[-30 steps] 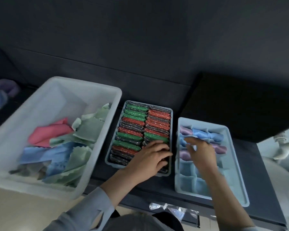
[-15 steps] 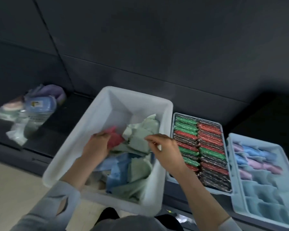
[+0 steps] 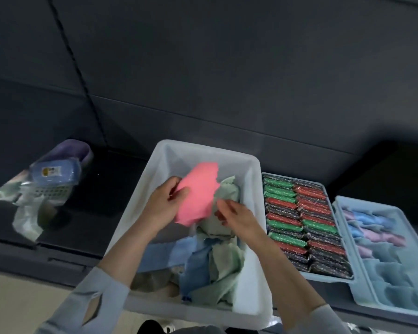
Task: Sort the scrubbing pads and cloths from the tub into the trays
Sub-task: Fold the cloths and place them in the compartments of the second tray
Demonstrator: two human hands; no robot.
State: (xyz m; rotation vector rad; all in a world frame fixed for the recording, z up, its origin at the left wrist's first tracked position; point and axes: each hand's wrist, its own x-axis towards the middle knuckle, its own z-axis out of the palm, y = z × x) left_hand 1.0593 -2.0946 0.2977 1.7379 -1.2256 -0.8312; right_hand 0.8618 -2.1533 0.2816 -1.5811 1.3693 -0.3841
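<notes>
Nearest the camera, two forearms in pale grey-blue sleeves (image 3: 95, 302) reach forward over the front rim of a large translucent white plastic tub (image 3: 251, 295). Inside the tub lies a loose heap of crumpled pale green and light blue cloths (image 3: 212, 266). Above that heap the left hand (image 3: 163, 207) pinches the left edge of a bright pink cloth (image 3: 196, 194) between thumb and fingers, holding it raised over the middle of the tub. The right hand (image 3: 239, 216) sits just beside the cloth's lower right corner with its fingers partly curled; whether they actually clasp the pink fabric cannot be told. To the right of the tub, touching its side, a light blue plastic tray (image 3: 328, 277) is packed with two rows of green, red and dark glittery scrubbing pads (image 3: 299, 222) standing on edge. Farther right, a second light blue tray with compartments (image 3: 362, 283) holds rolled blue and lilac cloths (image 3: 369, 225) in its far cells. Far left on the dark counter (image 3: 111, 189) sits a blurred pile of packaged blue and purple items (image 3: 56, 172).
</notes>
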